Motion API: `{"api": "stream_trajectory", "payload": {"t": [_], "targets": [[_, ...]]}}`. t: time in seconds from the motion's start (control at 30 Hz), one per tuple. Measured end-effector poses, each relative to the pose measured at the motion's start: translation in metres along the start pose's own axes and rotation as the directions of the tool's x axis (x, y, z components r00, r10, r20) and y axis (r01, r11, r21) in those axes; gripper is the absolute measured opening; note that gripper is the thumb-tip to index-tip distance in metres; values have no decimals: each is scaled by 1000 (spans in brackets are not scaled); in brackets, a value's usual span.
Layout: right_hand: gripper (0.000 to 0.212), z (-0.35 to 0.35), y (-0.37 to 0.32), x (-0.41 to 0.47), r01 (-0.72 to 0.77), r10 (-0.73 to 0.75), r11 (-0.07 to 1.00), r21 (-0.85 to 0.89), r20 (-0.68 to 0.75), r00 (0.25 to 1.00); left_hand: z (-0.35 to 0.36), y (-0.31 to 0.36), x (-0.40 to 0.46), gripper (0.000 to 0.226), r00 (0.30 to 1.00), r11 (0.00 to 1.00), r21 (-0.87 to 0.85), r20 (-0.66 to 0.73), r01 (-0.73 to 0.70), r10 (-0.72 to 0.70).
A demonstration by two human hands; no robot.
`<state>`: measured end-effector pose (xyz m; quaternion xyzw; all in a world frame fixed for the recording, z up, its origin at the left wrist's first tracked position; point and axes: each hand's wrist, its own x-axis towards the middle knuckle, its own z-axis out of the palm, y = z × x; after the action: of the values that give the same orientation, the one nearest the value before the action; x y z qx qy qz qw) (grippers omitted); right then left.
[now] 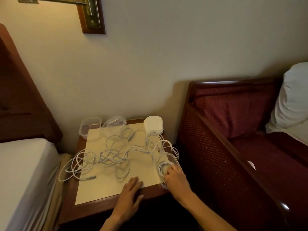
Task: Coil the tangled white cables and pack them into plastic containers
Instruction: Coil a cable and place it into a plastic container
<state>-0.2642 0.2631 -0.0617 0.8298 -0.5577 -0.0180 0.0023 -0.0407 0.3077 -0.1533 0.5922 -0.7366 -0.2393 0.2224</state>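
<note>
The right hand [177, 179] curls its fingers [168, 172] onto a coiled white cable [164, 166] lying in a clear plastic container [173, 160] at the wooden surface's [93, 209] right edge. The left hand [131, 191] rests flat, fingers straight, on the surface. Tangled white cables [106, 158] sprawl across the cream mat [100, 189].

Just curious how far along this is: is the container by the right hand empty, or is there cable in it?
Not empty. A coiled cable lies inside the container, and the right hand presses on the coil. Most cables are still tangled on the table.
</note>
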Motion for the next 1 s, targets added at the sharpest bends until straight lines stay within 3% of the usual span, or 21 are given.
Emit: {"api": "stream_trajectory", "payload": {"t": [0.1,0.23,0.3,0.47,0.63,0.8,1.0], "targets": [[29,-1,-2,1,-18,16,999,45,49,999,1,-2,0,54,1000,1000,-6,12,-3,3],[55,-11,-1,6,4,-19,996,84,173,985,2,-3,-1,55,1000,1000,-26,14,-1,1],[56,-8,3,10,25,-40,997,74,216,975,2,-3,-1,55,1000,1000,-22,12,-3,3],[58,-2,4,13,91,-96,995,31,223,970,2,-1,-1,55,1000,1000,-18,14,-4,4],[78,5,2,13,-60,6,981,186,277,961,3,-2,-2,55,1000,1000,6,0,-12,12],[125,19,3,17,-122,31,964,238,355,935,5,-4,-3,57,1000,999,28,6,-18,18],[130,22,3,21,-123,29,962,242,360,932,6,-4,-4,70,1000,998,54,5,-15,15]]}}
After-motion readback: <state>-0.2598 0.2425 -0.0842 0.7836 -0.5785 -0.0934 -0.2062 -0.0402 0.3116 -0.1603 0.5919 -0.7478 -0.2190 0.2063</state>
